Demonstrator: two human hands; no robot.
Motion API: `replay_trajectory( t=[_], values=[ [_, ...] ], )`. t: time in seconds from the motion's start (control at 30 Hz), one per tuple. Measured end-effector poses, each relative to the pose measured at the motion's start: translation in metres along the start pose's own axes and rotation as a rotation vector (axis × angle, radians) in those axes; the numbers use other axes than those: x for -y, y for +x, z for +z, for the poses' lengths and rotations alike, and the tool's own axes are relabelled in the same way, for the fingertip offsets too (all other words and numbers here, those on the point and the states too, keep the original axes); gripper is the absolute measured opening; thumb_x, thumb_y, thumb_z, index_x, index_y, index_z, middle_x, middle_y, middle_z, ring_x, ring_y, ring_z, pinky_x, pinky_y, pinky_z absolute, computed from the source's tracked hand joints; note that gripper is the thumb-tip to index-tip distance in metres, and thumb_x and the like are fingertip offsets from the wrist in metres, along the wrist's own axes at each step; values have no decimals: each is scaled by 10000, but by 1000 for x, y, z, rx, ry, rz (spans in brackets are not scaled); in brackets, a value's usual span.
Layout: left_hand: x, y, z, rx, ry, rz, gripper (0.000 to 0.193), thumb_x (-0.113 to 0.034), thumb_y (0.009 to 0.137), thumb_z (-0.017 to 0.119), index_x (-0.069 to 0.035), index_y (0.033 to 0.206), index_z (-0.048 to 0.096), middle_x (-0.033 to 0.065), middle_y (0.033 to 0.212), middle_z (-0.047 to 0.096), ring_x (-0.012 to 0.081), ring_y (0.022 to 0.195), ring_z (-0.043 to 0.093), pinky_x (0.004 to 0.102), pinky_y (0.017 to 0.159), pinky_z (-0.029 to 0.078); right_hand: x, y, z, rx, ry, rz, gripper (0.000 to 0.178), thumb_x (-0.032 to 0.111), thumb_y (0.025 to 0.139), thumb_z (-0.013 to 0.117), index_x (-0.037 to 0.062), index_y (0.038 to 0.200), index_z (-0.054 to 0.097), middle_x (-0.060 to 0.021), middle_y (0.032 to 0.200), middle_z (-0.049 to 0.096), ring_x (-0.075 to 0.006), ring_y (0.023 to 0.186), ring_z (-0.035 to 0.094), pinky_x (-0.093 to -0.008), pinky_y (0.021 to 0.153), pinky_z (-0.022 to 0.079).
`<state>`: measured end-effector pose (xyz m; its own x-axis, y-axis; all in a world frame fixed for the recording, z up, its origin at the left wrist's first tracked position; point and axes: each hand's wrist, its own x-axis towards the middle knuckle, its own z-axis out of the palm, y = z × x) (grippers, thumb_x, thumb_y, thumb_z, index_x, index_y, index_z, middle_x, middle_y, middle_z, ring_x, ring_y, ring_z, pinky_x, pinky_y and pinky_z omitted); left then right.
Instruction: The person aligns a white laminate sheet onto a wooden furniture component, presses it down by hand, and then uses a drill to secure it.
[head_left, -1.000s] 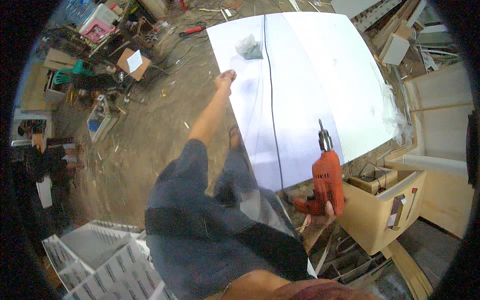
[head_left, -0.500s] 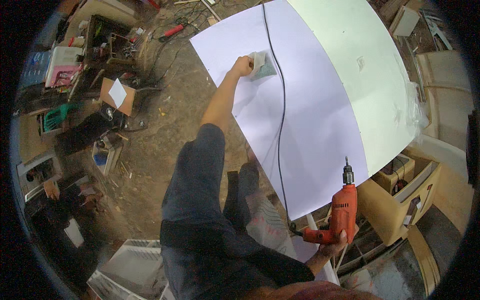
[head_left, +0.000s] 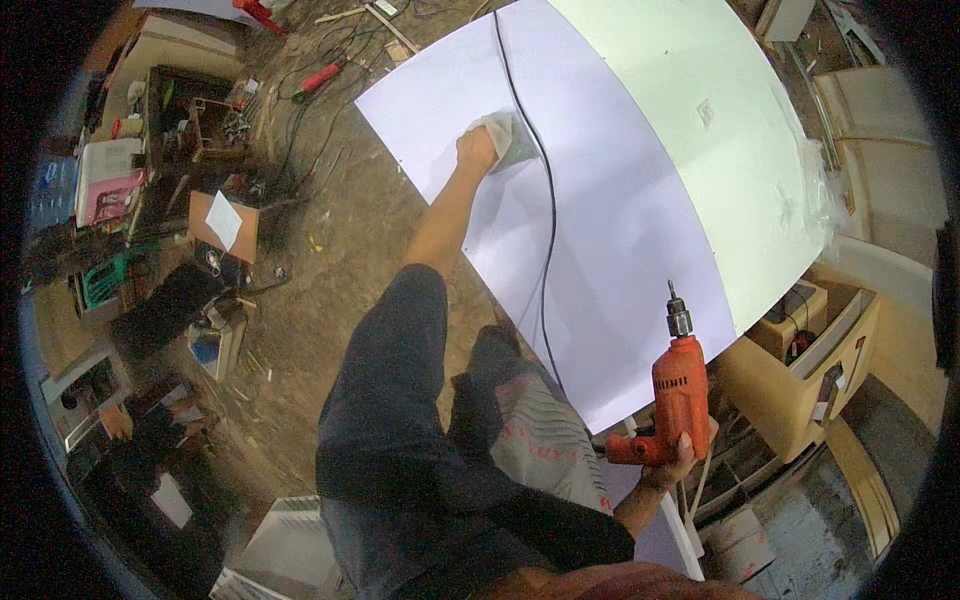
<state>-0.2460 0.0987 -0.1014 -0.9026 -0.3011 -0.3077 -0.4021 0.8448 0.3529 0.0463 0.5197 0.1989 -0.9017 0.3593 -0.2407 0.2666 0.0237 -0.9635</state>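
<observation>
My left hand [head_left: 479, 148] is at a small clear plastic bag [head_left: 516, 151] with dark greenish contents, on a large white sheet [head_left: 620, 230]. Its fingers are hidden by the bag's whitish, crumpled mouth, so I cannot tell how they are set. At the lower right, my right hand [head_left: 674, 468] is wrapped round the handle of an orange-red power drill [head_left: 680, 390]. The drill points upward, a thin bit in its black chuck, beside the sheet's near right edge. A black cable [head_left: 548, 215] runs across the sheet, just right of the bag.
A pale greenish sheet [head_left: 690, 110] adjoins the white one on the right. Beyond the drill stands a yellowish wooden box [head_left: 790, 400]. Cluttered shelves and trays [head_left: 215, 125] line the left side. A red-handled tool [head_left: 320, 77] and cables lie on the dirt floor [head_left: 330, 220].
My left hand has moved slightly right, further into the mouth of the bag, which stays in place. The drill has tilted a little to the left in my right hand. The whole view has shifted slightly.
</observation>
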Motion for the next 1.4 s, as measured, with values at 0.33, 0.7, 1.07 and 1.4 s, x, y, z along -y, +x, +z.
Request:
replay_trajectory(
  t=[0.33,0.7,1.07,1.4],
  values=[
    [7,2,20,-100,-48,53,435,-447,832,468,-93,1031,625,172,952,653,341,886,625,424,741,500,-4,-2,-3,-52,17,40,516,304,751,614,42,1144,405,-118,1002,466,-236,879,536,-382,752,477],
    [25,-12,-1,-228,-162,79,276,-290,813,567,-37,900,638,194,859,653,352,786,628,419,709,503,4,-10,3,-97,52,50,520,271,744,627,30,1148,407,-107,981,480,-228,840,545,-369,741,483],
    [-130,-229,-120,-119,-2008,-3,236,-75,900,549,-4,1124,528,54,929,596,139,868,579,254,741,495,10,-18,-46,258,72,-117,711,394,681,678,-20,1184,392,-160,1117,471,-267,1004,501,-423,868,406],
    [-247,-421,-148,136,-2239,266,212,-94,895,555,-18,1093,547,63,910,593,175,841,591,282,768,530,-15,-31,-131,486,394,-116,670,264,607,712,-8,1150,428,-236,1148,490,-304,1061,495,-439,944,387]
  ],
)
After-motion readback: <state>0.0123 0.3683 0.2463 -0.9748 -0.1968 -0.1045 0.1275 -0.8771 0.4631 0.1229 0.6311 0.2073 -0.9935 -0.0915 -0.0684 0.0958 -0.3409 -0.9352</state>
